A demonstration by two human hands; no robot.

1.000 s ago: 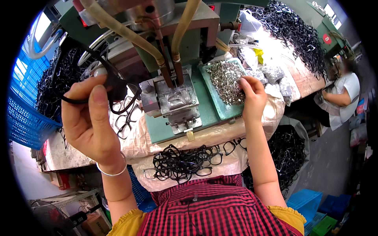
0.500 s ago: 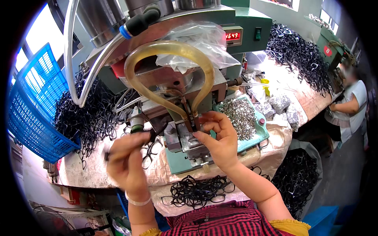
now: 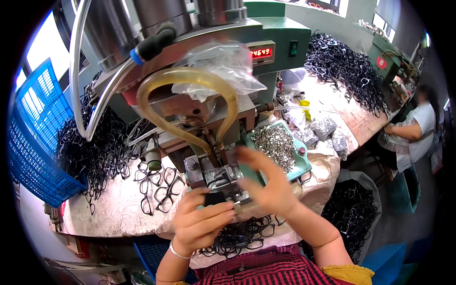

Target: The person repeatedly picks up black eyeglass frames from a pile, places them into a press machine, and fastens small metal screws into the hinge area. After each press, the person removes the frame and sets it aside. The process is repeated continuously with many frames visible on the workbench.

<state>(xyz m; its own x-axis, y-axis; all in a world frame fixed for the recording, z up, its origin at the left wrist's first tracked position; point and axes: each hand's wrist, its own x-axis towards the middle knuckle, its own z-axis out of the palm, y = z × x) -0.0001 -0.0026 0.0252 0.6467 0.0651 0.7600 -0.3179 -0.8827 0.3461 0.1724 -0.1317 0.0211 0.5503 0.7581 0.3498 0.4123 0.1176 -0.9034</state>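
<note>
My left hand (image 3: 202, 221) is closed on a small black piece (image 3: 215, 198), held in front of the green-based press (image 3: 194, 173); the fingers hide most of its shape. To the right of the press's metal fixture (image 3: 222, 176), my right hand (image 3: 270, 183) is blurred, with thumb and fingers apart and nothing visible between them. A looped yellowish hose (image 3: 187, 76) arches above both hands. Below the left hand, black eyeglass frames (image 3: 240, 237) are heaped along the table's front edge.
A turquoise tray (image 3: 304, 164) of small metal parts stands right of the press. More frames (image 3: 159, 190) lie left, beside a heap and a blue basket (image 3: 33, 128). Bagged parts (image 3: 323, 127) and another heap (image 3: 349, 66) are at the right. A person (image 3: 418, 128) sits farther right.
My left hand has come right and down to the front of the press with the black piece. The right hand has drawn back from the hose end and its fingers have spread.
</note>
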